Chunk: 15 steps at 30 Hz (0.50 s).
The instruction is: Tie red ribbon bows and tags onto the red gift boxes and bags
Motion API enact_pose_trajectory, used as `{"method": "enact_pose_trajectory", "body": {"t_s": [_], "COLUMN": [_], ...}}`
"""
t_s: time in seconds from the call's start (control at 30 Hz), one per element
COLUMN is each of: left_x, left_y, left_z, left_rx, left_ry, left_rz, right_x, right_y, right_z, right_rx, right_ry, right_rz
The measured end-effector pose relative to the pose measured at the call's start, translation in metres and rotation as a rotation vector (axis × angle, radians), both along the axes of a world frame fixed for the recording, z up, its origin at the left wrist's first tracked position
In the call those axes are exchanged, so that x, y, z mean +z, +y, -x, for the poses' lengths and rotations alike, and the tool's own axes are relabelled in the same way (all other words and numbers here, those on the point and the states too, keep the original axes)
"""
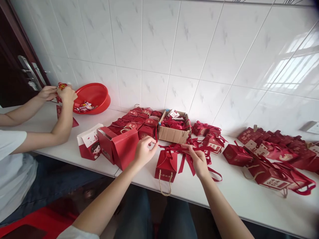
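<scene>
Prob. a home rm, white tiled wall (pixel 154 39), dark door (pixel 10 43) w/ metal handle (pixel 28 70), long white table (pixel 231 192)

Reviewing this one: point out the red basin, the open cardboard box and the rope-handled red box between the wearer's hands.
Red basin (pixel 96 93), head view: bare inner wall.
Open cardboard box (pixel 173 134), head view: front wall.
Rope-handled red box (pixel 166 165), head view: red side above the lettering.
</scene>
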State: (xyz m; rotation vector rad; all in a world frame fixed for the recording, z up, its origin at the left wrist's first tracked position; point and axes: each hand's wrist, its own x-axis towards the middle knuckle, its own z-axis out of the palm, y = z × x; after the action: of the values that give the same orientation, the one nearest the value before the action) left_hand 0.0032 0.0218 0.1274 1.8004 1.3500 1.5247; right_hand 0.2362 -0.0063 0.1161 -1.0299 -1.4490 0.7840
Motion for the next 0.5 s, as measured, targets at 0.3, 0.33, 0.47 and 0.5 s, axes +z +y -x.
{"method": "enact_pose_trajectory", "body": {"t_s": [0.3, 0.33, 0.47, 0.5], "left_x": [-0.046, -0.049, -0.053, -0.051], "left_y": [-0.015, -0.015, -0.015, -0.016], "left_z": [0.030, 0.030, 0.027, 0.025], "left_rx": [0.188, 0.188, 0.172, 0.161], "left_ry": [0.555, 0.591, 0.640, 0.629], "left_rz": [0.152, 0.184, 0.279, 0.284], "right_x": [-0.055, -0.058, -0.055, -0.052], "right_y": [-0.011, -0.013, -0.020, -0.021], "right_z": [-0.065, -0.066, -0.066, -0.065], "right_rx": [-0.149, -0.128, -0.023, 0.007], "right_ry": [0.007, 0.001, -0.003, 0.002], "right_rz": [0.399, 0.429, 0.504, 0.499]}}
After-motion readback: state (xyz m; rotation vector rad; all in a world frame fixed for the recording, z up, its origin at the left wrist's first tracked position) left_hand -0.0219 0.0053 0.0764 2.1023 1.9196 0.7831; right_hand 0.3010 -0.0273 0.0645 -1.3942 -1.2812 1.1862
